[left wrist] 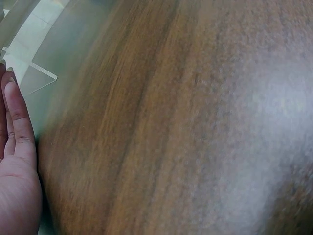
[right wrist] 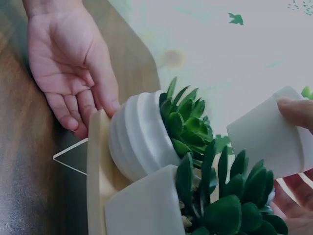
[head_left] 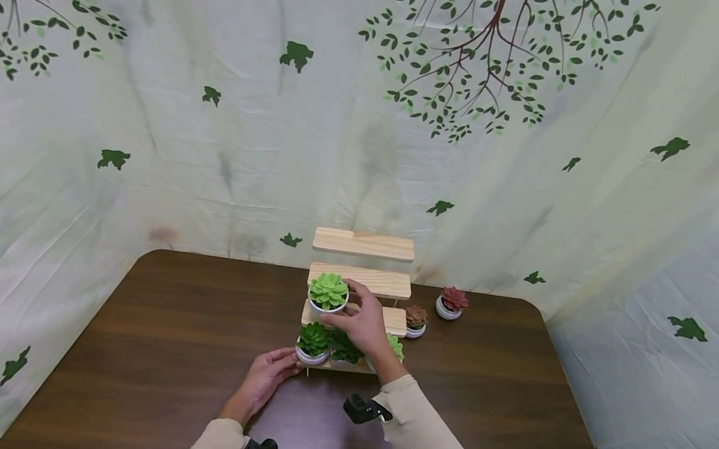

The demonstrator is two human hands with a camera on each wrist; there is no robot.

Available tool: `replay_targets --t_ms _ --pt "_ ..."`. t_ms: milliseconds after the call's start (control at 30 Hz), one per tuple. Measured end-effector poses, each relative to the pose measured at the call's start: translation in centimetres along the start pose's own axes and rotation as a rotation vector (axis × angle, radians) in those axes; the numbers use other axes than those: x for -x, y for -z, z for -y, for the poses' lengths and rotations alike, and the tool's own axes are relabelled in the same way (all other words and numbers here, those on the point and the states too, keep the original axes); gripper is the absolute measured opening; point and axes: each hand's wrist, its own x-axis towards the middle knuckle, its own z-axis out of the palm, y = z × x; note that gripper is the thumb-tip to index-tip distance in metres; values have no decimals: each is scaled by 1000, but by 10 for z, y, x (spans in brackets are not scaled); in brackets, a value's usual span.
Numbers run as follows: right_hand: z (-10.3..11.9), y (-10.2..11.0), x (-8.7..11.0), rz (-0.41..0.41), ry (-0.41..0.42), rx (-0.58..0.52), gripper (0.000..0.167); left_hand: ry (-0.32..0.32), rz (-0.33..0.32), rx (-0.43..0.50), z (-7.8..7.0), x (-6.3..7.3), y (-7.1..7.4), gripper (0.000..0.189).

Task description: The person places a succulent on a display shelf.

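Right hand (head_left: 363,325) pinching white pot of light-green succulent (head_left: 328,294) on middle step of wooden stand (head_left: 361,279). Left hand (head_left: 269,377), fingers relaxed, touching ribbed pot (right wrist: 139,134) just below, holding nothing. Best lowering pot level, keeping stand braced.

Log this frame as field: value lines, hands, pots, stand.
left hand: open, fingers straight against the ribbed white pot on the bottom step
right hand: holds the light green plant pot on the second step
stand: wooden steps, top two bare
table: dark wood; two small pots right of the stand
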Motion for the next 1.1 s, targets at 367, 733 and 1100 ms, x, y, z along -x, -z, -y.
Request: replay_targets --t_ms 367,733,1100 --pt "-2 -6 0 -26 29 89 71 -20 6 -22 2 -1 1 15" --pt "-6 -8 -4 -17 39 127 71 -16 6 -20 3 -2 3 14" --pt "-4 -9 -3 -14 48 228 73 -11 -3 -23 3 -4 2 17"
